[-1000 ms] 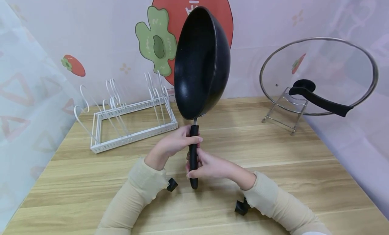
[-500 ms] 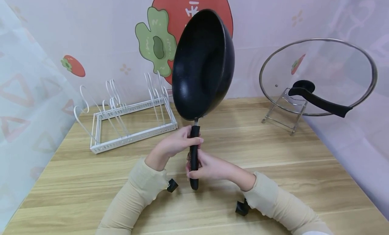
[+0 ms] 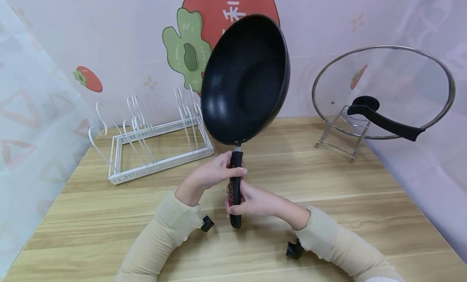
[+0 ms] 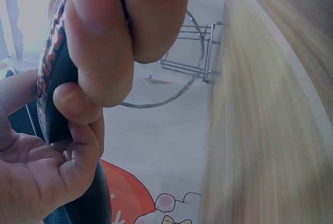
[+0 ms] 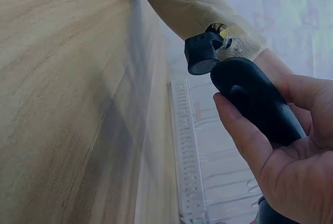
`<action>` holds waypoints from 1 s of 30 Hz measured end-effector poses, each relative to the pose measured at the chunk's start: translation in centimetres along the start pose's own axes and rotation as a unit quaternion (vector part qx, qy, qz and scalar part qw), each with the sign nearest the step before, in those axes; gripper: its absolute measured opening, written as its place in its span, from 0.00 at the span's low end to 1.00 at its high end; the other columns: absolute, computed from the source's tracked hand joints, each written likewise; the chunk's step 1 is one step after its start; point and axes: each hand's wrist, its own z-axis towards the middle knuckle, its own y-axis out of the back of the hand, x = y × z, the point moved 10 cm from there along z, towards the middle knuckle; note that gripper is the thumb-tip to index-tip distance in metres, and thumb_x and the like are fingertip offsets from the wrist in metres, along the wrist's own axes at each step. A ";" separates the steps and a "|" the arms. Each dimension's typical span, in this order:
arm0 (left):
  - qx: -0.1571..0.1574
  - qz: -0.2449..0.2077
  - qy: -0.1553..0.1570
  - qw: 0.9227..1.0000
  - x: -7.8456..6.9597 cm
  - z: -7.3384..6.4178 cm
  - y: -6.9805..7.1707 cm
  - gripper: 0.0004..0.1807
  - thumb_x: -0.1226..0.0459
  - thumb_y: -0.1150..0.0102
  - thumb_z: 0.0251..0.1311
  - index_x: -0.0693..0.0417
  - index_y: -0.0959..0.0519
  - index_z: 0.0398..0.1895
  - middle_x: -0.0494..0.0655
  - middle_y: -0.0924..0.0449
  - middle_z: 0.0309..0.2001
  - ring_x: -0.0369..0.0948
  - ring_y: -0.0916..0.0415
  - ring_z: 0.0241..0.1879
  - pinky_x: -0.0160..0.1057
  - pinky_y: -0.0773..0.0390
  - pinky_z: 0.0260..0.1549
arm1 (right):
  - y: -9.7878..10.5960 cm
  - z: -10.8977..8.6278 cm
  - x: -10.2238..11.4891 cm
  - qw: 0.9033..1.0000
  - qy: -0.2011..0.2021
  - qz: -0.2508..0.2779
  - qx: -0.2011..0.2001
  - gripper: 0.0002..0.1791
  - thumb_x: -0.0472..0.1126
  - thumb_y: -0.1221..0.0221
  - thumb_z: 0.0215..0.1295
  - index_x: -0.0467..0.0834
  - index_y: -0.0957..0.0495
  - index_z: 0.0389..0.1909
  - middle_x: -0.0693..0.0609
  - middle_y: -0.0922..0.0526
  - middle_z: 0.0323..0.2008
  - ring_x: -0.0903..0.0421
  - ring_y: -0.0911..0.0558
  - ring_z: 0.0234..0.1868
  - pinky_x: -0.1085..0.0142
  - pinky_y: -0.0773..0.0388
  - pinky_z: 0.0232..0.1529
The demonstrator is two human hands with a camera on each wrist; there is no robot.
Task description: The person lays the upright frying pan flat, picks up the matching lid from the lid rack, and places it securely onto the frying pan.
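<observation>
A black wok (image 3: 248,79) is held upright above the table, its hollow inside turned towards me and tilted to the left, with the rim highest at the top right. Both hands grip its black handle (image 3: 236,219). My left hand (image 3: 213,170) holds the upper part, just below the metal neck, thumb across the front. Lower down, my right hand (image 3: 257,199) wraps the handle from the right, leaving its rounded end sticking out below. Red lettering shows along the handle's side in the left wrist view. A hole near the handle's end shows in the right wrist view.
A white wire rack (image 3: 160,164) stands on the wooden table (image 3: 109,233) at the left. At the back right, a glass lid (image 3: 401,79) with a black knob handle leans on a small metal stand (image 3: 337,150). Printed cloth hangs behind and at both sides.
The wok has turned about its handle, so more of its inside faces me, and its top has swung slightly right and down. Both hands keep their grip and have shifted slightly right.
</observation>
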 end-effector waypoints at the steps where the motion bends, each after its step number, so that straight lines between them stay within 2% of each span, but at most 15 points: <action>1: 0.004 0.000 0.000 1.000 0.0 0.0 -0.1 0.14 0.72 0.41 0.67 0.72 0.33 0.49 0.47 0.27 0.33 0.39 0.27 0.33 0.36 0.26 0.37 | 0.0 -0.1 -0.1 1.000 0.000 0.003 0.003 0.18 0.26 0.42 0.65 0.30 0.36 0.53 0.50 0.18 0.34 0.59 0.18 0.35 0.66 0.20 0.42; 7: 0.041 -0.021 -0.006 0.999 -0.1 -0.2 -0.9 0.16 0.73 0.42 0.69 0.73 0.34 0.53 0.48 0.21 0.37 0.40 0.24 0.37 0.37 0.25 0.45 | 0.0 -0.6 -0.4 1.000 0.004 0.021 0.016 0.20 0.27 0.42 0.66 0.29 0.37 0.54 0.50 0.17 0.35 0.59 0.17 0.37 0.64 0.19 0.45; 16: 0.085 -0.065 -0.031 0.994 -0.5 0.2 -1.6 0.09 0.77 0.45 0.68 0.66 0.30 0.48 0.46 0.20 0.37 0.39 0.24 0.38 0.36 0.25 0.45 | 0.1 -1.0 -0.4 0.998 0.015 0.053 0.011 0.21 0.29 0.42 0.66 0.29 0.38 0.55 0.47 0.17 0.39 0.56 0.18 0.41 0.63 0.19 0.49; 23: 0.103 -0.070 -0.033 0.992 -0.2 0.4 -2.0 0.07 0.78 0.46 0.69 0.66 0.29 0.47 0.43 0.19 0.35 0.39 0.25 0.37 0.36 0.26 0.45 | 0.1 -1.1 -0.7 0.998 0.018 0.056 0.008 0.22 0.29 0.42 0.66 0.28 0.39 0.56 0.48 0.18 0.39 0.56 0.19 0.40 0.64 0.19 0.48; 30: 0.108 -0.072 -0.032 0.991 0.0 0.6 -2.1 0.07 0.77 0.47 0.69 0.67 0.30 0.48 0.45 0.20 0.36 0.39 0.25 0.38 0.37 0.26 0.47 | 0.1 -0.9 -1.0 0.998 0.019 0.064 -0.001 0.23 0.28 0.41 0.66 0.27 0.40 0.56 0.46 0.18 0.39 0.56 0.18 0.41 0.64 0.20 0.48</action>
